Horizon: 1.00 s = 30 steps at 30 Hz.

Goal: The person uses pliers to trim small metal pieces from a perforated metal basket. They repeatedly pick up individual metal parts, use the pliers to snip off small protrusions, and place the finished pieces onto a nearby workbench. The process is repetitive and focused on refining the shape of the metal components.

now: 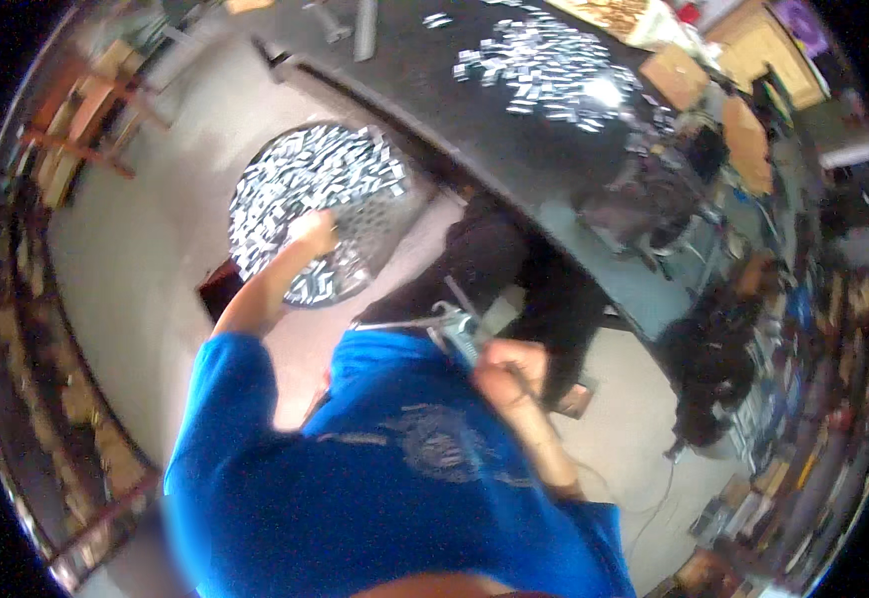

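Observation:
My left hand (315, 231) reaches into a round dark basket (384, 244) full of small shiny metal pieces (305, 164). Blur and the pieces hide its fingertips, so I cannot tell if it grips any. Close to my body, my right hand (512, 369) is closed around a grey metal tool (462, 334) with thin arms sticking out at its far end. One thin arm points left across my lap, another points up. The tool's exact kind is too blurred to make out.
Beyond the basket stands a dark table (404, 90) with a spread heap of similar metal pieces (544, 70). Cardboard pieces (676, 78) and a dark crumpled bundle (644, 204) lie at its right. A wooden stool (85, 115) is far left; a cable (659, 498) trails on the floor.

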### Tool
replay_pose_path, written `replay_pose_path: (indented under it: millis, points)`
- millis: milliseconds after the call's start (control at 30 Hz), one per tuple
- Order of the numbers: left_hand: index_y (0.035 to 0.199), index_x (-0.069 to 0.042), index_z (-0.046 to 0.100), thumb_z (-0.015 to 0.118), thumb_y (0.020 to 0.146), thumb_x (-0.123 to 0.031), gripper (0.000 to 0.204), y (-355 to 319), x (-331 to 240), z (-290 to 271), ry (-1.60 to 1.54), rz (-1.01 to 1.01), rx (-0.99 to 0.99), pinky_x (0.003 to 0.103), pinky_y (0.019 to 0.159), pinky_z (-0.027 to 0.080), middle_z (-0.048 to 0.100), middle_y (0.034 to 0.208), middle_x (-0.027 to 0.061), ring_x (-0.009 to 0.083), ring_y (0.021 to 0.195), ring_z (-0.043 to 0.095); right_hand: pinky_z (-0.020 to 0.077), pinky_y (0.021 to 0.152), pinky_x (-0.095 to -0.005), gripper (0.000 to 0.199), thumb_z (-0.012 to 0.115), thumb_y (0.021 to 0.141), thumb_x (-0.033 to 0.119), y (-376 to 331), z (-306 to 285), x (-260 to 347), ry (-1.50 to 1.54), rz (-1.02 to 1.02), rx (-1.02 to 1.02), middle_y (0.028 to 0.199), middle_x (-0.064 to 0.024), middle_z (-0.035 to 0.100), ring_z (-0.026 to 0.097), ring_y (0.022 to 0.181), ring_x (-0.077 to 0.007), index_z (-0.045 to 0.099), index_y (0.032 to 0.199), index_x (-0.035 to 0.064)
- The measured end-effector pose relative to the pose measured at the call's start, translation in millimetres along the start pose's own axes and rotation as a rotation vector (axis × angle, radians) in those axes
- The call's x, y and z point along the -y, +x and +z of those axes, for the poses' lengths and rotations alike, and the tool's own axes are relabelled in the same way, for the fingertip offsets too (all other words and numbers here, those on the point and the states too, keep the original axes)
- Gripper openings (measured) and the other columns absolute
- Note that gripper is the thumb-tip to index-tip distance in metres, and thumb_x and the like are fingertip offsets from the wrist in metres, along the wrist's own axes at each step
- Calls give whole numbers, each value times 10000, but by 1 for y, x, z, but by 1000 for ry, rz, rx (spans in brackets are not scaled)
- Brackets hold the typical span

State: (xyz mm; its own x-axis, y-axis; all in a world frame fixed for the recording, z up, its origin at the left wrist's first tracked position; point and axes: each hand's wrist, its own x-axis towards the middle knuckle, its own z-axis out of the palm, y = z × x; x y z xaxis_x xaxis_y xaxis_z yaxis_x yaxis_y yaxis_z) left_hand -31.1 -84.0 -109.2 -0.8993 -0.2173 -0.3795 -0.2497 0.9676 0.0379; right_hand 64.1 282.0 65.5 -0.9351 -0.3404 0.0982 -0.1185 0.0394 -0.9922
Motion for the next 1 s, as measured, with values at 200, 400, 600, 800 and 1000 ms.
replay_pose_path:
  millis: [200,400,600,800,1000]
  points:
    - [905,-78,661,646,629,-270,336,11,2,-14,154,75,86,401,739,505,653,910,143,294,876,633,208,414,-255,262,541,692,6,3,-16,10,50,27,120,513,37,290,284,493,-34,339,538,70]
    - [894,-97,652,612,643,-267,306,-2,-31,-36,115,114,0,398,769,503,645,859,186,321,866,632,228,433,-260,258,545,694,20,9,-20,22,39,26,142,526,19,261,282,534,-35,328,557,51]
    - [909,41,605,545,750,-138,247,-61,-74,-81,-1213,404,404,254,429,407,544,601,34,131,493,514,260,433,-220,254,562,740,58,12,-9,10,781,551,-1,571,42,353,347,539,-23,387,560,95]
    - [925,20,525,502,858,-233,262,-132,-131,-114,-1812,341,911,337,409,424,525,588,130,244,464,534,203,418,-281,590,631,755,503,20,-6,6,-20,-101,-21,492,1,281,276,464,-89,322,530,54]
    - [867,43,507,437,919,-317,370,-156,-159,-108,-1962,213,899,340,376,401,473,459,102,248,332,455,243,418,-264,316,610,652,197,28,-18,8,-40,-61,105,480,-15,341,347,431,-97,365,519,48]
